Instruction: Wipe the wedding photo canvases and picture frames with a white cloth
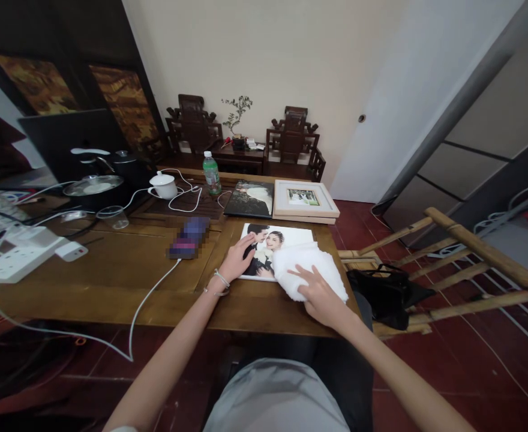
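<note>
A glossy photo panel (264,245) showing two people lies flat near the front edge of the wooden table. Across its left side rests my left hand (241,257), fingers outstretched and holding nothing. A folded white towel (331,270) covers the panel's right part and reaches past it onto the tabletop. My right hand (320,294) presses into the towel from above, its fingers bent and somewhat apart on the cloth.
Behind the panel lie a dark photo panel (249,199) and pale picture frames (306,201). A bottle (210,174), lidded cup (164,186), phone (188,239) and power strip (14,258) stand or lie leftward. A charging cable (149,294) hangs over the front edge. Right is a bamboo chair (484,255).
</note>
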{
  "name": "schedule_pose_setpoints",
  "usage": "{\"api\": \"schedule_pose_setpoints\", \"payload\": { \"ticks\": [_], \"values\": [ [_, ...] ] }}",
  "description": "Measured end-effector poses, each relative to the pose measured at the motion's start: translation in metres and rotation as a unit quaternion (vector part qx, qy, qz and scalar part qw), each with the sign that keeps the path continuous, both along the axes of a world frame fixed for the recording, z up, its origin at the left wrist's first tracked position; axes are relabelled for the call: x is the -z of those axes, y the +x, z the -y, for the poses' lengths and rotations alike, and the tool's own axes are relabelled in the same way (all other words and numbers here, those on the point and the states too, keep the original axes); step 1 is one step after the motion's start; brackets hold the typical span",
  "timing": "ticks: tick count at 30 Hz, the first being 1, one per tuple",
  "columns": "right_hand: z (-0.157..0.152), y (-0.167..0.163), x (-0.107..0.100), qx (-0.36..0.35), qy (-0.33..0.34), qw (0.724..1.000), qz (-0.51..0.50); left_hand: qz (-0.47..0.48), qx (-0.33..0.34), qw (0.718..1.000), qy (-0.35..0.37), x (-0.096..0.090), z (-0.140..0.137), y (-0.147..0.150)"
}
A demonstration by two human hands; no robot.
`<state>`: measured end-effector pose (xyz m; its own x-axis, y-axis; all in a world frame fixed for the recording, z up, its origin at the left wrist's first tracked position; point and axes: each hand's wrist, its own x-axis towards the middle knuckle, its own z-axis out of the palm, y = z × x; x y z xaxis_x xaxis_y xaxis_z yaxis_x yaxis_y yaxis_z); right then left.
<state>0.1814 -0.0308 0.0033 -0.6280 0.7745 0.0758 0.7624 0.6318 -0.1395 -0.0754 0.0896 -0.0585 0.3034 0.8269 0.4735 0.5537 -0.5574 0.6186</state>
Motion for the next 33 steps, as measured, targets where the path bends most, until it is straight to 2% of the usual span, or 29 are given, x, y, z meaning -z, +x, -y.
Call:
{"api": "schedule_pose_setpoints", "payload": {
  "ticks": [10, 14, 16, 19, 23, 26, 28, 30, 33],
  "values": [
    [-0.117, -0.003, -0.009, 0.101, 0.04, 0.994, 0.001, 0.004, 0.002, 1.0, -0.002, 0.001, -0.001, -0.003],
    [-0.139, 0.002, -0.008, 0.12, 0.051, 0.991, -0.007, 0.009, 0.004, 1.0, -0.002, 0.0, -0.001, -0.003],
    [-0.136, 0.004, -0.004, 0.117, 0.054, 0.992, -0.009, 0.01, 0.005, 1.0, -0.001, 0.0, -0.001, -0.003],
    [-0.112, 0.008, 0.005, 0.096, 0.061, 0.993, -0.015, 0.009, 0.004, 1.0, 0.001, 0.0, -0.001, -0.002],
    [-0.054, 0.011, 0.013, 0.037, 0.052, 0.997, -0.032, 0.004, 0.0, 1.0, -0.003, 0.0, 0.0, -0.001],
    [-0.009, 0.01, 0.01, 0.003, 0.032, 0.999, -0.043, 0.0, -0.006, 1.0, -0.009, -0.001, 0.001, 0.0],
    [0.01, 0.008, 0.006, -0.013, 0.015, 0.999, -0.042, 0.0, -0.008, 1.0, -0.01, -0.001, 0.001, 0.0],
    [0.016, 0.006, 0.001, -0.017, -0.003, 0.999, -0.041, -0.001, -0.006, 1.0, -0.007, -0.001, 0.001, 0.0],
    [-0.001, 0.005, -0.003, 0.003, -0.017, 0.999, -0.041, -0.003, -0.003, 1.0, -0.003, 0.0, 0.001, -0.001]
  ]
}}
